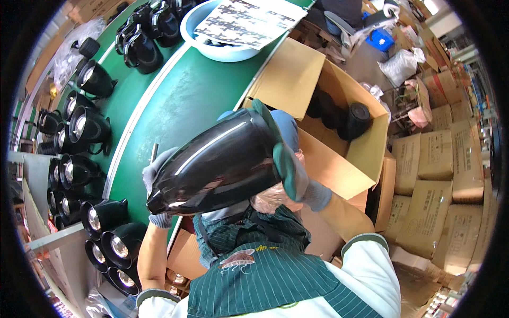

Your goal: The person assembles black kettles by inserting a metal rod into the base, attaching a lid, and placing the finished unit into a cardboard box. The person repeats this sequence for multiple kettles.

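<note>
A glossy black jug (217, 164) lies tilted on its side between my two hands, its spouted end toward the left. My left hand (154, 172), in a grey glove, is closed around the spouted end, with part of its fingers hidden behind the jug. My right hand (289, 167), in a grey and green glove, grips the wide end with the fingers spread over its edge. A thin metal rod (154, 152) sticks up beside my left hand; what it belongs to is hidden.
A green conveyor belt (175, 100) runs along the left. Several black jugs (85, 124) with shiny insides stand beyond its pale rail. A pale blue basin (228, 53) holds printed sheets. At the right, an open cardboard box (371, 153) contains dark cylindrical parts; stacked cartons (424, 212) stand farther right.
</note>
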